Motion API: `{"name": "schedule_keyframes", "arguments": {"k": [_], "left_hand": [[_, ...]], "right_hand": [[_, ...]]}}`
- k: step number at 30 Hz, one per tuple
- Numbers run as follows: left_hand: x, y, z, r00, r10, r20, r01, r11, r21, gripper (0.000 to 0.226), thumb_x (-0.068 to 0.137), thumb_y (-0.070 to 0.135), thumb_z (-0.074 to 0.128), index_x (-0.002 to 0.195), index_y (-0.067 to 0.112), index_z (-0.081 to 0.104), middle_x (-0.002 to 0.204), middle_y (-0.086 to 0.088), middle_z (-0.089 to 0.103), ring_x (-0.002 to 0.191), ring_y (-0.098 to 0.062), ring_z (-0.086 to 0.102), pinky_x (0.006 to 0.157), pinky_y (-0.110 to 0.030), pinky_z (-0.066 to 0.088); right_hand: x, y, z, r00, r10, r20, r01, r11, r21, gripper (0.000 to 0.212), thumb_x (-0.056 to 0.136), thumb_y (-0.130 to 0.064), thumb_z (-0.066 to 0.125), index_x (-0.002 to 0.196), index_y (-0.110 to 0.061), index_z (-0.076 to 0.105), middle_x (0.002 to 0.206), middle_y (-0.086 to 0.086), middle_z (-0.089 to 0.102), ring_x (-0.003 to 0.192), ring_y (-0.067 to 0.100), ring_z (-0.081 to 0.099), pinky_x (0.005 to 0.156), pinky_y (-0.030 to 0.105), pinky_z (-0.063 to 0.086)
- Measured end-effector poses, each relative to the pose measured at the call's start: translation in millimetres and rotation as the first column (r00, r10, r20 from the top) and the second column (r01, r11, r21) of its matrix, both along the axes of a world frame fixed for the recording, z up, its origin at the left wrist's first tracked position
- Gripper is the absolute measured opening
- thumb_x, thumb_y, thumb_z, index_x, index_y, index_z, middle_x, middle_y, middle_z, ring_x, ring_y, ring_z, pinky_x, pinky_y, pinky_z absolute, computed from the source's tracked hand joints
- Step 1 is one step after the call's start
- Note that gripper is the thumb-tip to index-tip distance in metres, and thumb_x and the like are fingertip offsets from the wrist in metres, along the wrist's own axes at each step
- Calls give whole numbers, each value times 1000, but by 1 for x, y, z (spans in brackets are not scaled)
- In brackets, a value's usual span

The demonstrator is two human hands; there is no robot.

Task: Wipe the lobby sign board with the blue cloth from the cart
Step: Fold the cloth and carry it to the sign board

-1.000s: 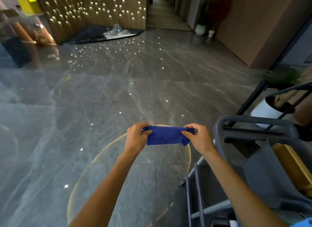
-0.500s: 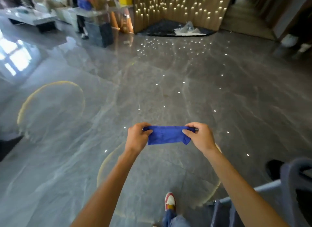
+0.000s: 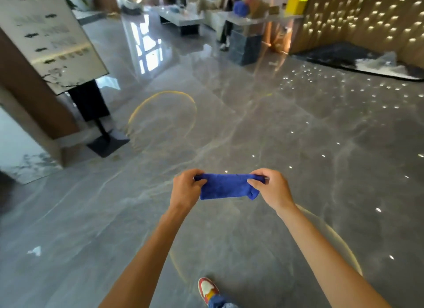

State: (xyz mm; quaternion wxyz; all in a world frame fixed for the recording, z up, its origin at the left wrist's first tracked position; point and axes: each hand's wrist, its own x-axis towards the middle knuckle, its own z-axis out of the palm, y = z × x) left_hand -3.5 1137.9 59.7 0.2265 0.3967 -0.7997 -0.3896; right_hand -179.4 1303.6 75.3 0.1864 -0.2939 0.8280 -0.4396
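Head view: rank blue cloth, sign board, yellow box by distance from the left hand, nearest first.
1. Blue cloth: gripped by the left hand at its left end.
2. Sign board: ahead, on the left.
3. Yellow box: far back, on the right.

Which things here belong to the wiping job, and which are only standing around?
For the job:
blue cloth, held by left hand and right hand
sign board

Only around:
yellow box
low table
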Motion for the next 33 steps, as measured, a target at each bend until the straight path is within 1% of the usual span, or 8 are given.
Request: {"name": "schedule_keyframes", "arguments": {"k": [3,8,12,16,19,24,30,33], "left_hand": [[8,-27,-3,996,84,15,-84,996,-12,14,84,1,69,93,8,77,81,3,66,78,-13,58,67,-13,35],[15,-70,-4,979,198,41,-198,980,-12,15,87,3,68,92,14,78,78,9,64,76,-9,58,62,-2,35],[20,-97,-2,958,284,42,-284,959,-2,18,88,3,66,93,15,78,78,10,64,75,-6,58,70,-15,41],[26,-117,-2,933,353,62,-355,935,10,18,89,3,66,89,19,76,78,10,64,71,3,56,63,-6,37],[32,-126,-3,914,401,65,-403,915,26,22,89,2,66,83,24,69,78,9,64,73,0,57,64,-8,38],[41,-139,-11,888,447,105,-451,893,12,18,89,1,65,87,17,72,79,8,66,73,0,59,61,-4,40],[61,-151,-16,858,506,93,-511,859,34,19,89,-2,64,89,14,74,77,9,66,73,0,61,61,-2,43],[74,-165,-16,845,528,88,-532,846,29,19,89,-3,64,90,13,75,77,9,66,73,1,61,62,-1,43]], "right_hand": [[-6,-44,-2,996,93,3,-93,996,6,14,83,-6,73,87,-19,74,78,-3,72,74,21,68,76,38,57],[-17,-109,-4,972,236,0,-236,972,13,25,84,-8,74,80,-32,69,79,-5,73,77,21,69,73,35,57],[-25,-158,-5,938,346,9,-346,938,26,16,85,-9,74,84,-25,73,82,-4,74,80,21,70,77,38,58],[-28,-196,-5,903,428,22,-429,903,24,13,86,-8,74,88,-21,73,84,-1,75,82,21,70,78,39,59],[-28,-218,-5,870,491,37,-492,870,22,12,86,-7,74,90,-19,74,86,0,75,83,21,71,77,36,59],[-24,-247,-12,834,550,53,-551,835,8,12,84,-8,75,87,-20,73,83,-1,74,81,24,70,73,31,55],[-9,-281,-23,777,622,94,-626,780,12,26,84,-6,77,78,-31,68,81,-1,73,82,25,70,76,34,55],[2,-302,-25,758,641,117,-646,763,5,26,84,-6,77,78,-30,69,82,2,74,84,29,71,80,40,57]]}}
